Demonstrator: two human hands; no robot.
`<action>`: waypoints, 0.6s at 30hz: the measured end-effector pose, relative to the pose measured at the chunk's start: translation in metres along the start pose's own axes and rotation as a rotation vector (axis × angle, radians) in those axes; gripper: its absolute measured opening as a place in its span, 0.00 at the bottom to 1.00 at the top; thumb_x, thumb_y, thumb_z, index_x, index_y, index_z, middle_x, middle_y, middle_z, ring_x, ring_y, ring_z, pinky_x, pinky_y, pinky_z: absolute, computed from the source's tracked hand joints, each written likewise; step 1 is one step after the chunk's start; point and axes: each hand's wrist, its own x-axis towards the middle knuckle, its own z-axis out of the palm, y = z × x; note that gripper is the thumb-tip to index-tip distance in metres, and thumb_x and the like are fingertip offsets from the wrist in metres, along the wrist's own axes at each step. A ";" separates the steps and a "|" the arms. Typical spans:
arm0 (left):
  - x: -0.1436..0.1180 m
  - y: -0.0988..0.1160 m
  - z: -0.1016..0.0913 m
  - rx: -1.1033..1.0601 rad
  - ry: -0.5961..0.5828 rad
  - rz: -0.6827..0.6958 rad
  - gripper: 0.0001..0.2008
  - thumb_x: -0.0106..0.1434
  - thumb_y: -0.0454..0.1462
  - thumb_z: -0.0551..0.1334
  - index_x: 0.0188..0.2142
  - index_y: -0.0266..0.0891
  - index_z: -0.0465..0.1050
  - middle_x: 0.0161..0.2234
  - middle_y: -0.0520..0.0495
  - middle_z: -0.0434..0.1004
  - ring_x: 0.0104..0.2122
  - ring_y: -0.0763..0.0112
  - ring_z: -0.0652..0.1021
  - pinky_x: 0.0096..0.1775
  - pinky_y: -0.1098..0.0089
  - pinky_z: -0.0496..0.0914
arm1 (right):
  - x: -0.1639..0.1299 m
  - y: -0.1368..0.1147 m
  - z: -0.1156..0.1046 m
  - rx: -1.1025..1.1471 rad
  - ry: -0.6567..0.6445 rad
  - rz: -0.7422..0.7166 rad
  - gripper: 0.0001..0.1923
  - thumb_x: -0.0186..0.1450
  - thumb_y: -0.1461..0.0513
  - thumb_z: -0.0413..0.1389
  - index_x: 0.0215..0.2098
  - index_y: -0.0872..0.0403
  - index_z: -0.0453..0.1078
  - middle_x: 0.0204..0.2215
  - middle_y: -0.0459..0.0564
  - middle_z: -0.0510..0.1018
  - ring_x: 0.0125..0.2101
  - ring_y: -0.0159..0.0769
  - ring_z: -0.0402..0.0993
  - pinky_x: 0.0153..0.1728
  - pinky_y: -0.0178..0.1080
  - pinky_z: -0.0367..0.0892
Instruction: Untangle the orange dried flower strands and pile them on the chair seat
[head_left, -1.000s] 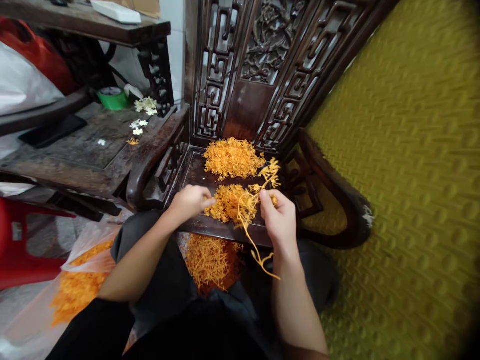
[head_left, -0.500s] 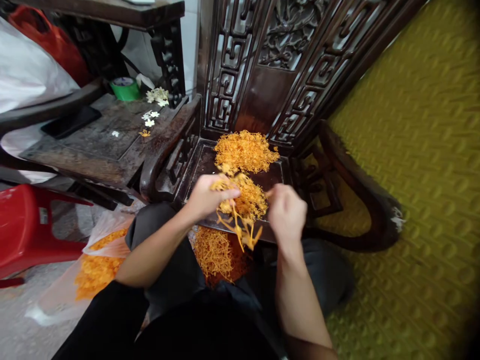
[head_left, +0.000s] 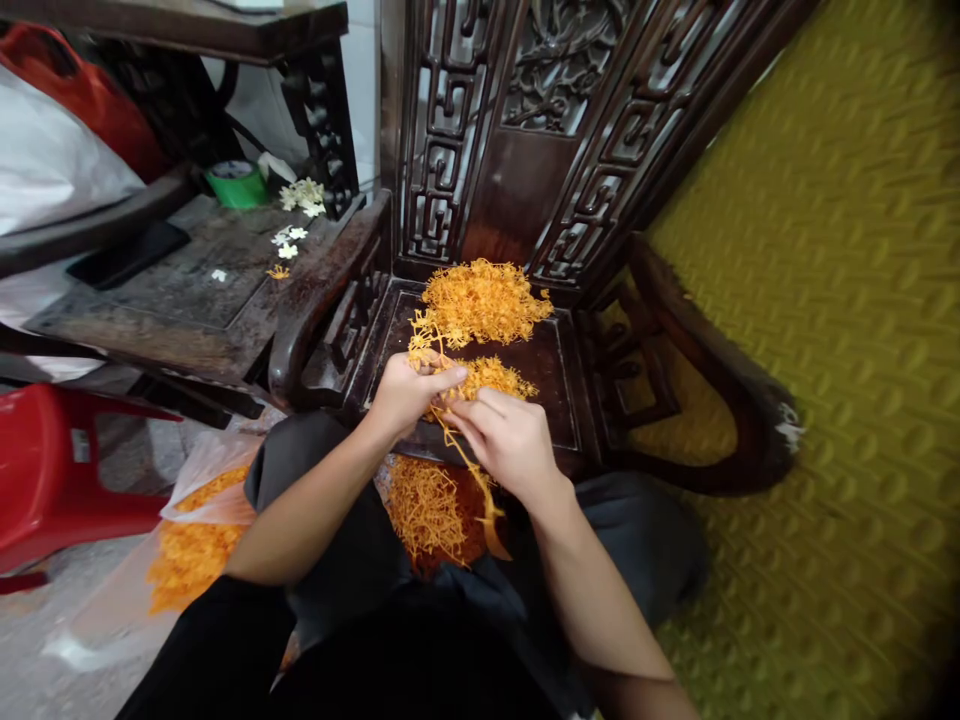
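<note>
Red stool point(head_left: 45, 470) at far left, bag point(head_left: 187, 540) of orange strands on floor. Left hand point(head_left: 409, 395) and right hand point(head_left: 506, 440), fingers pinched on one orange strand point(head_left: 469, 465), held over chair seat point(head_left: 555, 385) w/ two orange piles point(head_left: 484, 300).

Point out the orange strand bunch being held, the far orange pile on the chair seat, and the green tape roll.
orange strand bunch point(head_left: 422, 338), head view, upper tip above the fingers
far orange pile point(head_left: 484, 298), head view, middle
green tape roll point(head_left: 237, 186), head view, side wall
</note>
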 end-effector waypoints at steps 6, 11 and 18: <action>0.012 0.001 -0.004 0.012 0.127 0.080 0.13 0.47 0.40 0.78 0.27 0.36 0.80 0.19 0.51 0.77 0.17 0.74 0.74 0.20 0.72 0.70 | -0.028 -0.007 0.011 0.201 0.351 -0.006 0.03 0.70 0.62 0.59 0.40 0.50 0.76 0.22 0.47 0.73 0.22 0.34 0.66 0.26 0.39 0.63; 0.019 0.006 -0.016 0.008 0.087 0.036 0.14 0.49 0.42 0.78 0.27 0.36 0.79 0.18 0.48 0.77 0.16 0.73 0.76 0.19 0.72 0.71 | -0.024 -0.020 -0.003 0.265 0.355 0.082 0.04 0.70 0.62 0.59 0.41 0.49 0.76 0.27 0.49 0.78 0.24 0.36 0.71 0.27 0.41 0.67; 0.004 0.012 -0.015 0.100 -0.115 0.008 0.17 0.50 0.45 0.78 0.32 0.34 0.80 0.21 0.46 0.80 0.18 0.70 0.79 0.23 0.71 0.76 | 0.007 -0.013 -0.035 0.073 0.196 0.035 0.12 0.69 0.56 0.64 0.46 0.53 0.79 0.29 0.48 0.81 0.27 0.33 0.75 0.32 0.37 0.68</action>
